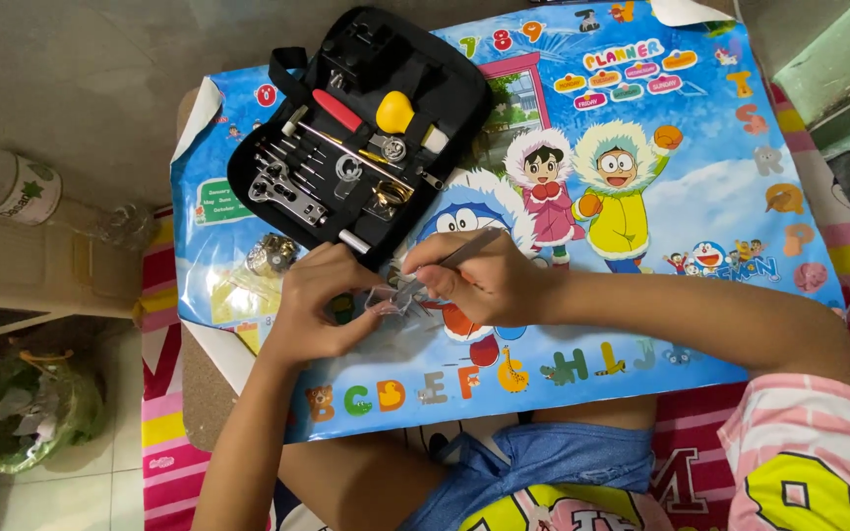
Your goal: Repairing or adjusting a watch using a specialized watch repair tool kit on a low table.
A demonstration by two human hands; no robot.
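My left hand [322,300] pinches a small clear plastic piece [383,300] just above a colourful cartoon poster [700,197] spread over a low table. My right hand [479,280] grips thin metal tweezers [455,258], their tip down at the clear piece between both hands. An open black tool case [445,93] lies just beyond my hands, holding a red-handled screwdriver [336,108], a yellow-headed tool [395,111] and several metal watch tools. A metal watch [270,254] with a link band rests on the poster left of my left hand.
A clear plastic bottle [17,187] lies on the floor at left. A green bag [36,408] with scraps sits at lower left. A striped mat [164,433] lies under the table. My knees are at the bottom edge.
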